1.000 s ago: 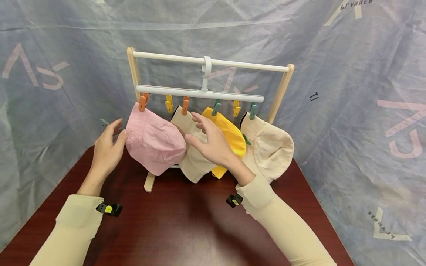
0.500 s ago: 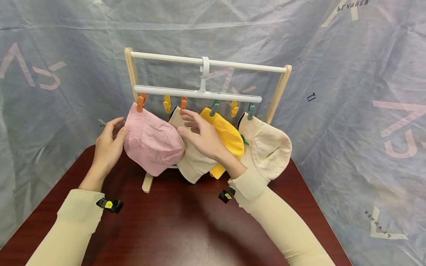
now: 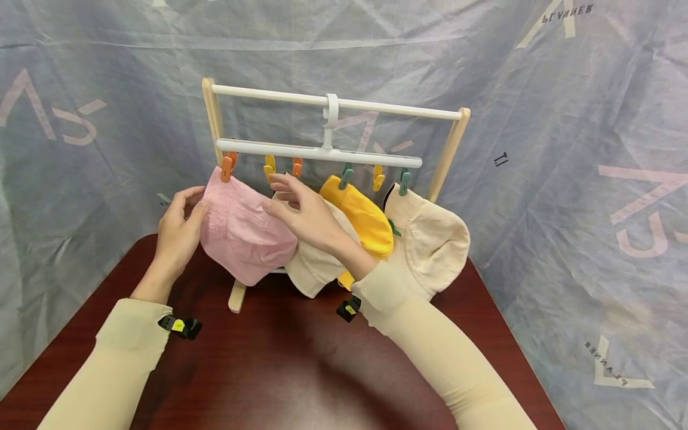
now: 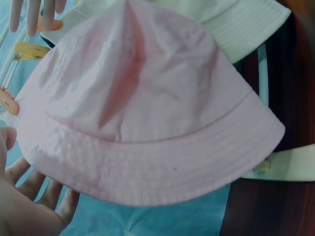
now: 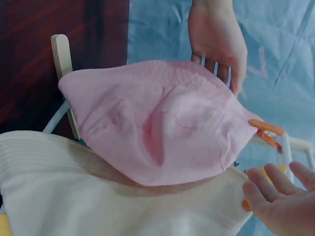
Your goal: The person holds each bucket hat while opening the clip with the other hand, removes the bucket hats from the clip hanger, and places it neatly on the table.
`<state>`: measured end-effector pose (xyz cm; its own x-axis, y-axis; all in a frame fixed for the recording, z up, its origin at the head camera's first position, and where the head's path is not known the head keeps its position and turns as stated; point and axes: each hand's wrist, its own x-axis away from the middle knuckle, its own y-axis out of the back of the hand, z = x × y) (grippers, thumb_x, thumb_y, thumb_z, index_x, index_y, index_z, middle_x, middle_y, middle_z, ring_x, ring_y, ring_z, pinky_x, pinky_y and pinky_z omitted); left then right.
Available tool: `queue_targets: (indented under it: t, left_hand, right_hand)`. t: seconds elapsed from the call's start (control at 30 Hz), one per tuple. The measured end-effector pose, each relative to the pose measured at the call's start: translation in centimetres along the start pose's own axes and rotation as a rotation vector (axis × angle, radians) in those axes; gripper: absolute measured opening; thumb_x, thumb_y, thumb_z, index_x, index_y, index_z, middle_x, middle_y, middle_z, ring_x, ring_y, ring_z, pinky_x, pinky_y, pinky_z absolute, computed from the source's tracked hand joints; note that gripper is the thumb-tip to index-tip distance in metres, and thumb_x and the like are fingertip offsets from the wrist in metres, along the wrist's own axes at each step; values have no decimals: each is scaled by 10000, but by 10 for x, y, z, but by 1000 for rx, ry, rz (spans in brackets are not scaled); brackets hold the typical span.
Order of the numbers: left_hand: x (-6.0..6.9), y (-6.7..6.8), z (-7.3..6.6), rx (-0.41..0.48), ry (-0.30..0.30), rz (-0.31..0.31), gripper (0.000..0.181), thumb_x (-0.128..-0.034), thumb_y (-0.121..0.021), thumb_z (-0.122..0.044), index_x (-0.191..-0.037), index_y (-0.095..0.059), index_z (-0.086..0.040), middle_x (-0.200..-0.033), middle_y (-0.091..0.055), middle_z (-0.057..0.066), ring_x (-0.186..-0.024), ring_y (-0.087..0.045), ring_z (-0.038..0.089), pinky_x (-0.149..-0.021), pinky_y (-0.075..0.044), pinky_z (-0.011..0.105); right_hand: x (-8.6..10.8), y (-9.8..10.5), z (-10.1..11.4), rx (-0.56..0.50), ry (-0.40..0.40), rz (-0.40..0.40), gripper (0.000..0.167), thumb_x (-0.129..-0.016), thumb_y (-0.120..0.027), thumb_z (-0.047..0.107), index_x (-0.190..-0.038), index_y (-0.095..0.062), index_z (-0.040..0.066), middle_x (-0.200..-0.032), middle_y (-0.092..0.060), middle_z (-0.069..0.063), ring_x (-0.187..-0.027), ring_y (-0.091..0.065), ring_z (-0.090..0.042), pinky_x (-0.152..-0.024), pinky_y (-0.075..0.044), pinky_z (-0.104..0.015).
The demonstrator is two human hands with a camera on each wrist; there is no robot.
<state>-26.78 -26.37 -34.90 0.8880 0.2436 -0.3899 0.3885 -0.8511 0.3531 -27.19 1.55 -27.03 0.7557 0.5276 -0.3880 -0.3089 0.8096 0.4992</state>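
A pink bucket hat (image 3: 247, 233) hangs at the left from an orange clip (image 3: 228, 168) on a white hanger (image 3: 269, 147). My left hand (image 3: 177, 234) is at its left brim edge. In the left wrist view, the fingers (image 4: 30, 184) reach behind the brim, with the thumb apart near the clip. My right hand (image 3: 309, 221), fingers extended, hovers before a cream hat (image 3: 312, 270), near the pink hat's right side, holding nothing. Part of that cream hat is hidden by the hand. A yellow hat (image 3: 368, 218) and another cream hat (image 3: 432, 239) hang further right.
A rack with wooden posts (image 3: 450, 155) and a white top rail (image 3: 269, 94) carries the hanger on the dark red table (image 3: 290, 370). Two yellow clips, the right one (image 3: 378, 177) among them, hold no hat. Grey printed cloth (image 3: 564, 179) stands behind.
My right hand has moved left across the cream hat toward the pink hat. My left hand has shifted slightly right against the pink brim. The hats hang as before.
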Motion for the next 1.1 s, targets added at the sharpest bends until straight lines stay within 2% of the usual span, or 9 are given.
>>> queue_targets:
  t: [0.13,0.23,0.37,0.63,0.77,0.97,1.1]
  left_hand:
    - [-1,-2,-3,76,19,-27,524,-1113,-497,-448,-1552,-513,-163,-1379,-573,-8,-1180,-495,59,-945,-401,195]
    - [-3,-3,-5,102,23,-39,516,-1109,-514,-444,-1534,-528,-153,-1323,-572,-61,-1164,-496,42,-937,-409,188]
    - [-5,-2,-8,102,34,-49,522,-1098,-532,-463,-1519,-545,-155,-1292,-575,-94,-1145,-501,37,-923,-417,192]
    - [-10,-1,-13,89,54,-41,524,-1092,-538,-460,-1511,-560,-146,-1250,-585,-119,-1109,-513,32,-896,-426,217]
    - [-12,-2,-15,89,55,-41,512,-1086,-553,-463,-1489,-586,-148,-1197,-595,-137,-1081,-519,38,-883,-424,225]
    - [-12,-5,-18,98,53,-86,476,-1073,-590,-460,-1432,-629,-150,-1121,-603,-142,-1041,-532,36,-873,-424,226]
    - [-13,-8,-19,113,54,-121,446,-1062,-625,-444,-1389,-661,-143,-1085,-615,-139,-1012,-539,34,-854,-426,217]
  right_hand:
    - [-7,-7,5,30,3,8,590,-1070,-635,345,-1602,-457,163,-1552,-556,-86,-1405,-561,-238,-1181,-443,-374]
    - [-12,-12,8,60,4,13,604,-1067,-645,366,-1602,-455,157,-1556,-556,-106,-1406,-569,-240,-1178,-445,-360]
    - [-18,-19,9,86,-2,21,623,-1057,-658,372,-1607,-445,173,-1569,-544,-112,-1422,-559,-252,-1175,-443,-332]
    - [-31,-32,9,188,1,21,668,-1047,-661,380,-1628,-412,161,-1601,-505,-80,-1428,-537,-217,-1147,-386,-188]
    - [-36,-35,8,214,6,5,691,-1046,-661,375,-1637,-388,144,-1609,-490,-80,-1446,-518,-225,-1151,-364,-170]
    - [-43,-40,7,236,-15,1,718,-1047,-651,396,-1650,-361,134,-1612,-489,-88,-1451,-514,-214,-1155,-376,-191]
    - [-49,-44,8,209,-39,-8,721,-1049,-654,398,-1652,-356,140,-1616,-494,-78,-1451,-519,-177,-1144,-382,-169]
